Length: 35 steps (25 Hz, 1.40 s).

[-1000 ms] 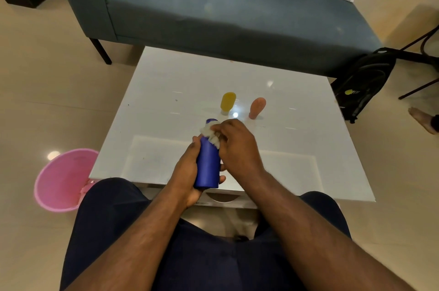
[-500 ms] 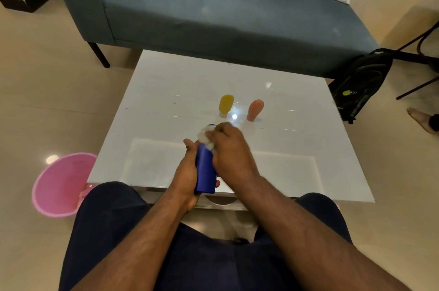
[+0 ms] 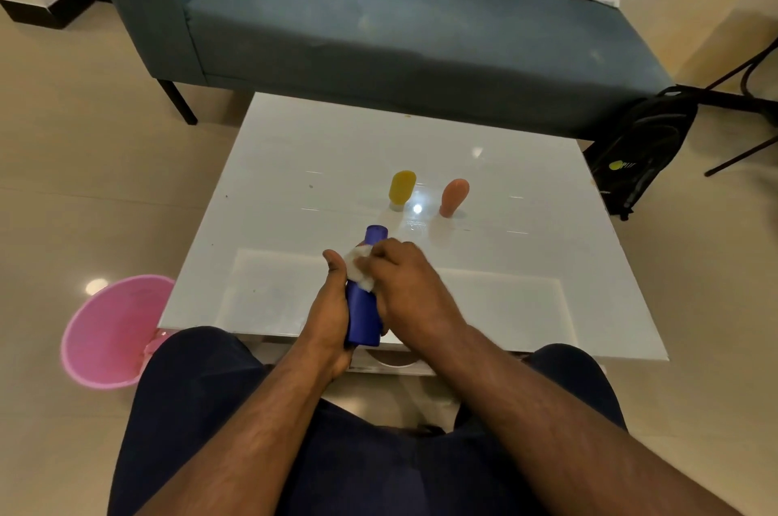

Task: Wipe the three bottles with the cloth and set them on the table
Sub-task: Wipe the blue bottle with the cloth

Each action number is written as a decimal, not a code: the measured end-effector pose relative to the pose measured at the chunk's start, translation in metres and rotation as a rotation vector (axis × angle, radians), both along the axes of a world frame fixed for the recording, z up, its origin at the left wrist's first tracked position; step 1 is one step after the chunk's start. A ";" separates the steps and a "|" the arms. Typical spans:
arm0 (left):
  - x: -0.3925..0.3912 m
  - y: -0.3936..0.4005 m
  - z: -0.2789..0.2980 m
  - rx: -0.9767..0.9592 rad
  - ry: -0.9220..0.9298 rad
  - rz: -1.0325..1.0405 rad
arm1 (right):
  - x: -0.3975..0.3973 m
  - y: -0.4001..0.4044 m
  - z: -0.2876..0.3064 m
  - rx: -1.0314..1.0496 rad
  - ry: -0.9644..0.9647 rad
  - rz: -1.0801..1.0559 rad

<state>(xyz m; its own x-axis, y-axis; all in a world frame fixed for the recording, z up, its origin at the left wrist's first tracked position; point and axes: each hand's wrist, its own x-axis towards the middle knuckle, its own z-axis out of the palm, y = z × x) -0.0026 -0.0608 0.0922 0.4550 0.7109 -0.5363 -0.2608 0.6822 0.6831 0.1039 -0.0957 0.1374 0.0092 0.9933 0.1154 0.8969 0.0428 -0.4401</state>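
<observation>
In the lower middle of the frame, over the near edge of the white table (image 3: 294, 145), the left hand (image 3: 332, 313) wraps its fingers round the blue bottle (image 3: 363, 317), thumb up along its side. The right hand (image 3: 404, 284) pinches the white cloth (image 3: 358, 268) against the bottle's shoulder. Good wiping likely means turning the bottle while rubbing down its length. The yellow bottle (image 3: 402, 188) and orange bottle (image 3: 454, 196) stand above, apart.
</observation>
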 end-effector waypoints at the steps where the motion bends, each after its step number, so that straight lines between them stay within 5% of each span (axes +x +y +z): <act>1: -0.001 0.001 0.000 -0.004 0.007 -0.018 | 0.009 0.007 -0.001 0.016 0.025 -0.049; 5: -0.003 -0.001 0.004 -0.003 0.002 -0.040 | 0.012 0.017 0.003 0.076 0.252 -0.280; 9: -0.005 0.000 0.001 -0.067 -0.066 0.030 | -0.003 -0.013 0.001 0.031 0.440 -0.229; 13: -0.004 0.000 0.001 -0.072 -0.034 -0.047 | 0.014 0.009 0.008 0.081 0.321 -0.305; 20: -0.009 0.005 -0.002 -0.174 -0.120 0.083 | -0.012 -0.021 0.001 0.025 0.342 -0.141; 35: -0.005 0.003 -0.004 -0.147 -0.047 0.093 | -0.001 -0.009 0.006 0.037 0.343 -0.245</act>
<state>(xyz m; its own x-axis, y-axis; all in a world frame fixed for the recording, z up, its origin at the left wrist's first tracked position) -0.0074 -0.0578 0.0884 0.4180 0.6663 -0.6175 -0.3563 0.7455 0.5633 0.1026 -0.1049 0.1429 0.2883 0.9522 0.1006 0.6842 -0.1314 -0.7173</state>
